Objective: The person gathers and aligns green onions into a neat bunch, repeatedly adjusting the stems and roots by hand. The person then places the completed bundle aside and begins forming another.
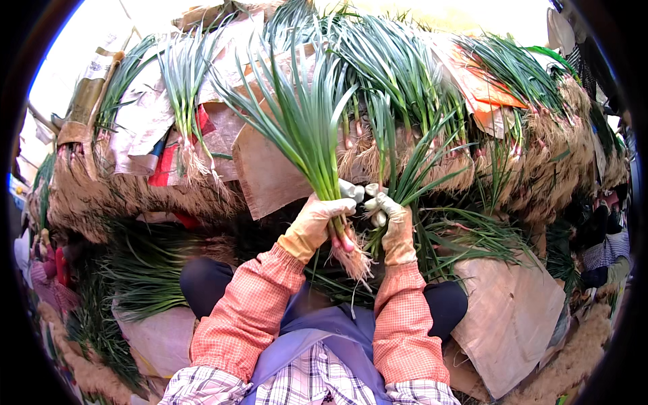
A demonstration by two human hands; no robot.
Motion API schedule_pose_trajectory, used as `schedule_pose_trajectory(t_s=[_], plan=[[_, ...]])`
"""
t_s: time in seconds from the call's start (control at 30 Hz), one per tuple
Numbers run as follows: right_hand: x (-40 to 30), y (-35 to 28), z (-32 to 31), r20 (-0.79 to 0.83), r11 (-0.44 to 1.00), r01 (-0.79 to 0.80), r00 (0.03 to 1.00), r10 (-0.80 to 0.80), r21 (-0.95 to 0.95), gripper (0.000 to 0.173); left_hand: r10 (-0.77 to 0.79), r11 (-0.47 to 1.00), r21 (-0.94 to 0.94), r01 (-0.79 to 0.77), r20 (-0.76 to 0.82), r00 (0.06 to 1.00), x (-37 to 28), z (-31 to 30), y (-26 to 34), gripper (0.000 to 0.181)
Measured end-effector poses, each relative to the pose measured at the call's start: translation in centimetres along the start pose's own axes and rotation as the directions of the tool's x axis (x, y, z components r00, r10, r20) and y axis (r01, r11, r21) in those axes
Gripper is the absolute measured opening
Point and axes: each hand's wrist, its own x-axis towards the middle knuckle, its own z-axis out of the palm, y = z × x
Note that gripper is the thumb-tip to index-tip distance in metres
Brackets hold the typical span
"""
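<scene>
My left hand [315, 216], in a pale rubber glove, grips a bunch of green garlic [315, 152] just above its pinkish bulbs. The leaves fan upward and away from me, and the pale roots hang down toward my lap. My right hand [396, 220], also gloved, is closed around a smaller clump of green leaves [412, 174] just beside it. The fingertips of both hands nearly meet between the two clumps. What lies inside the right palm is partly hidden by the fingers.
A long heap of garlic plants [390, 55] with dense hanging roots [536, 162] stands before me, partly covered by woven sacks [273, 167]. More leaves [152, 263] lie at left, and a sack [511, 309] at right. Other people [602, 253] sit at both edges.
</scene>
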Motion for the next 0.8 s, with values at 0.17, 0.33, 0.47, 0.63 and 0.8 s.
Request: schedule_pose_trajectory(t_s=[0.17, 0.33, 0.47, 0.63, 0.8], plan=[[-2.2, -1.0, 0.4, 0.046, 0.996, -0.037, 0.998, 0.040, -0.076, 0.020, -0.146, 0.982, 0.121, 0.147, -0.017, 0.989, 1.2, 0.1, -0.4, 0.018], [1.6, -3.2, 3.5, -0.026, 0.987, -0.025, 0.999, 0.022, -0.160, 0.026, -0.012, 0.996, 0.085, 0.032, -0.228, 0.973, 1.0, 0.8, -2.6, 0.017], [2.4, -0.3, 4.4, -0.077, 0.981, 0.169, 0.984, -0.162, 0.096, 0.018, 0.017, 0.998, 0.068, 0.001, -0.263, 0.965, 1.1, 0.5, -2.3, 0.022], [2.5, -1.5, 2.1, -0.050, 0.641, 0.106, 0.993, -0.105, 0.760, 0.025, 0.018, 0.983, -0.180, -0.034, -0.091, 0.996, -0.2, -1.9, -1.4, 0.032], [2.8, -0.9, 4.0, 0.221, 0.987, -0.158, 0.964, 0.150, 0.019, 0.020, -0.118, 0.984, -0.120, 0.129, 0.095, 0.988, 0.2, -3.5, -1.8, 0.025]])
